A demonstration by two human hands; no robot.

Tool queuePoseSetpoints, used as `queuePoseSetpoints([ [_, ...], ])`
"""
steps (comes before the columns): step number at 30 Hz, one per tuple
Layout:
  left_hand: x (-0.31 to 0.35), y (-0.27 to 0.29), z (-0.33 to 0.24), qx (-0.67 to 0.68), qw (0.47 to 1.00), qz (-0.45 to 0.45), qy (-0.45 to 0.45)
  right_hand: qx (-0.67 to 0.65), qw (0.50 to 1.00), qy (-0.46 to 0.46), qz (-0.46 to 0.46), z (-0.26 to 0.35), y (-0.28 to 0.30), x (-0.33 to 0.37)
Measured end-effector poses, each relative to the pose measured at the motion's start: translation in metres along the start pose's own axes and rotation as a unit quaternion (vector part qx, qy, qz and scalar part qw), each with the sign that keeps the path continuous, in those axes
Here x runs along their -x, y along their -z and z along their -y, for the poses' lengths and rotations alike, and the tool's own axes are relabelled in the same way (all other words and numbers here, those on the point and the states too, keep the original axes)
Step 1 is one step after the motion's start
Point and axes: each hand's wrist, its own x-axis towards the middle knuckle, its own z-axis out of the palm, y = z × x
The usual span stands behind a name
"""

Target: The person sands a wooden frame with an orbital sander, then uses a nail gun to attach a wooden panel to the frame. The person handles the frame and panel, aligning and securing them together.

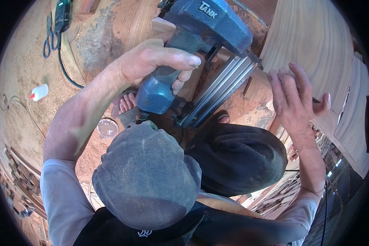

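While the left hand wraps its grip round the blue nail gun, far centre, the right hand has its grip spread wide near the wood panel. I'd keep fingers off the nose, tool square. Panel edge crowds right; more swing room left, toward the white bottle.

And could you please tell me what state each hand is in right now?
Left hand: closed, holding the blue nail gun by its handle.
Right hand: open, fingers spread, near the wooden panel; contact cannot be told.
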Motion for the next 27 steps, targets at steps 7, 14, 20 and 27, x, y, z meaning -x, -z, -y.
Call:
queuePoseSetpoints([
  [7,-0.002,0.004,-0.009,-0.011,0.998,0.034,0.051,-0.017,1.000,-0.008,-0.013,0.000,0.000,0.000],
  [14,0.004,-0.002,-0.014,-0.024,0.998,0.056,-0.025,-0.046,0.999,0.010,-0.008,-0.007,0.023,-0.012],
  [20,0.000,-0.001,-0.016,0.024,0.994,0.084,-0.067,-0.090,0.963,-0.128,-0.218,-0.048,0.054,0.014],
  [27,-0.002,-0.003,-0.022,0.033,0.990,0.123,-0.064,-0.192,0.945,-0.261,-0.043,-0.058,0.047,0.026],
])
